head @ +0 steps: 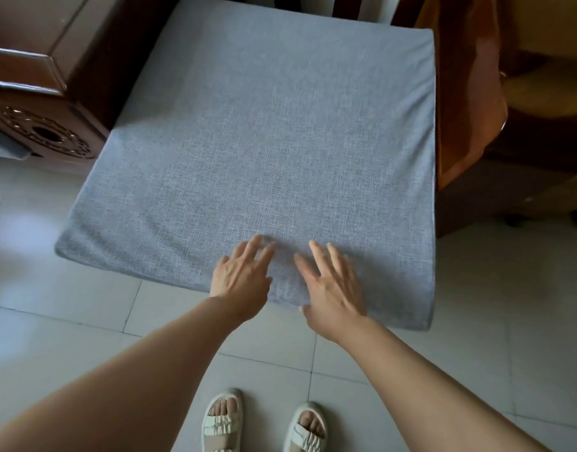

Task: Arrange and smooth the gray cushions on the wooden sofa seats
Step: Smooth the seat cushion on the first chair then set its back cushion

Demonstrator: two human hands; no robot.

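Note:
A large gray cushion [264, 132] lies flat on a wooden seat and fills the middle of the view. Its front edge overhangs the tiled floor. My left hand [239, 275] and my right hand [332, 285] lie side by side on the cushion's front edge, a little right of its middle. The fingers of both hands are straight and spread, palms down on the fabric. The fabric looks flat and free of big folds.
A carved dark wooden armrest [42, 93] stands at the left, another wooden armrest [469, 93] at the right. The floor [68, 305] is pale tile. My feet in white sandals [264, 425] stand in front of the cushion.

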